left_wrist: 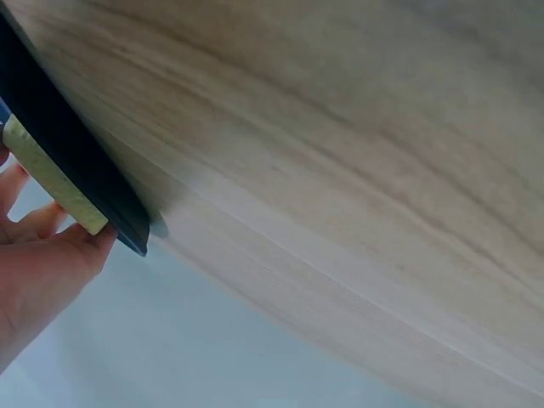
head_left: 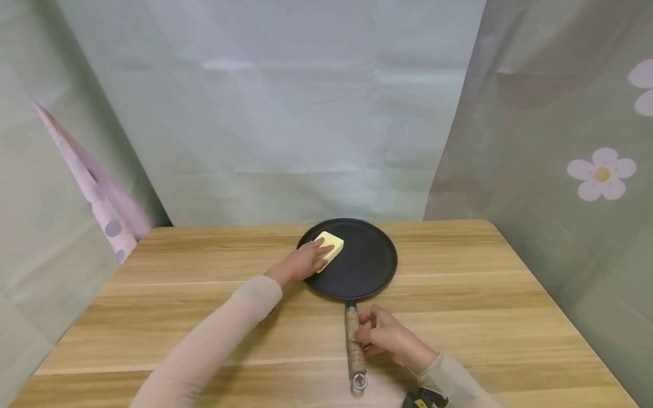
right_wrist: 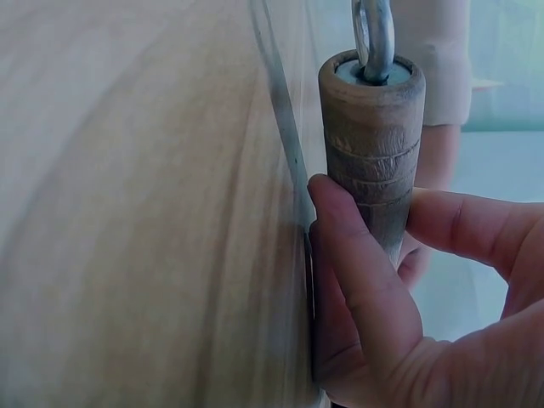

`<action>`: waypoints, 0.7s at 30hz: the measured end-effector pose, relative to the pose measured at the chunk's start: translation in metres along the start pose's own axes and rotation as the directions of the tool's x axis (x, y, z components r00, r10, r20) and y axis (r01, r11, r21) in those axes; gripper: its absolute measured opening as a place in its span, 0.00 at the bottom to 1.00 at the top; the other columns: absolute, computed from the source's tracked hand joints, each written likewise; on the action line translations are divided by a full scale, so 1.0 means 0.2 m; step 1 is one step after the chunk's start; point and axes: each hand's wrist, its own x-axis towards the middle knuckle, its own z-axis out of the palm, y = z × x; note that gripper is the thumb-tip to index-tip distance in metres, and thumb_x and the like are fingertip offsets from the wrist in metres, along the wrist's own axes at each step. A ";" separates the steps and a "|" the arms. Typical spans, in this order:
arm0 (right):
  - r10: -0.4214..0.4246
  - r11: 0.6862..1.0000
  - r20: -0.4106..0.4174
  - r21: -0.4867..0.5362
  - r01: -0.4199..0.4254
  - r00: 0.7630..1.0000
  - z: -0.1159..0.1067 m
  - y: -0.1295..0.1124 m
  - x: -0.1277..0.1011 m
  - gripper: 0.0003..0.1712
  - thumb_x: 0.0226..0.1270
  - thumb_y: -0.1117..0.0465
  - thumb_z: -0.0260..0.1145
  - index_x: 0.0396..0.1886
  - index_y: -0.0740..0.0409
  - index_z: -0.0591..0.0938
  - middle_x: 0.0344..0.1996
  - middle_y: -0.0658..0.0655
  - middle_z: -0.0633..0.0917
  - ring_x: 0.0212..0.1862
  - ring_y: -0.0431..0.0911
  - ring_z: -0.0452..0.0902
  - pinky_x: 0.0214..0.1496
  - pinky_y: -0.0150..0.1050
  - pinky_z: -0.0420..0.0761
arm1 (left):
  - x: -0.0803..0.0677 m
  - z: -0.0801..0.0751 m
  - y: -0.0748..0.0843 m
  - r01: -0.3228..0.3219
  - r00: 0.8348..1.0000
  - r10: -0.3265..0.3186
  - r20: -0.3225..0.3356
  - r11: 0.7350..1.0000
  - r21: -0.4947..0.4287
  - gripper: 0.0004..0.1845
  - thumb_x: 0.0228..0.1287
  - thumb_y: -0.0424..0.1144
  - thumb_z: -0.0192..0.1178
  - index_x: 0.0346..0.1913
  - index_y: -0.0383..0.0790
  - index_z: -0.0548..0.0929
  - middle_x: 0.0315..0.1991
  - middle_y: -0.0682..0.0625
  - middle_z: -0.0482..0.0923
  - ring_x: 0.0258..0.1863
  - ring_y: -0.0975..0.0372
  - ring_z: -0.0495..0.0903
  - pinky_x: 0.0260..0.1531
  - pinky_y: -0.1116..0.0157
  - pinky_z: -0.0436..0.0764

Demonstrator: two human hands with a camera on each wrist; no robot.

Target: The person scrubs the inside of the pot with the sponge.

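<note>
A round, flat black pan [head_left: 367, 260] lies on the wooden table with its handle toward me. My left hand [head_left: 304, 262] holds a pale yellow sponge [head_left: 333, 241] against the left part of the pan's surface. In the left wrist view, the fingers and thumb grip the edges of the sponge [left_wrist: 58, 183], which is flat on the pan [left_wrist: 68, 144]. My right hand [head_left: 389, 338] pinches the brown wooden handle [head_left: 355, 357] between thumb and fingers, around its middle. The right wrist view shows the handle's ringed end [right_wrist: 372, 110] up close, raised off the tabletop.
The wooden table [head_left: 459, 294] reaches back to a pale green curtain [head_left: 285, 113] with printed flowers along the right side. A black strap-like item with a yellow mark [head_left: 420, 401] sits by my right wrist at the front.
</note>
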 end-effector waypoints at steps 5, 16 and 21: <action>-0.015 1.000 0.008 0.007 0.015 1.000 0.00 0.01 0.01 0.22 0.55 0.71 0.64 0.47 0.73 0.66 0.29 0.58 0.77 0.27 0.44 0.78 0.31 0.41 0.84 | -0.03 0.01 0.03 0.024 1.000 -0.024 -0.006 1.000 -0.005 0.26 0.73 0.39 0.52 0.71 0.39 0.66 0.71 0.30 0.54 0.69 0.37 0.56 0.67 0.45 0.57; -0.011 1.000 0.021 0.004 0.011 1.000 -0.01 0.00 0.01 0.22 0.55 0.70 0.64 0.47 0.72 0.66 0.29 0.58 0.77 0.29 0.45 0.78 0.32 0.42 0.84 | -0.08 0.02 0.09 0.034 0.999 -0.034 -0.025 0.999 -0.011 0.26 0.73 0.39 0.52 0.70 0.38 0.67 0.71 0.30 0.55 0.68 0.34 0.56 0.66 0.43 0.57; -0.020 1.000 0.034 0.013 0.020 0.999 -0.01 0.01 0.01 0.22 0.54 0.70 0.64 0.46 0.72 0.66 0.30 0.58 0.77 0.29 0.44 0.76 0.32 0.41 0.84 | -0.08 0.03 0.09 0.054 0.998 -0.054 -0.027 0.999 -0.009 0.26 0.73 0.40 0.53 0.70 0.40 0.67 0.71 0.31 0.55 0.68 0.35 0.57 0.66 0.43 0.58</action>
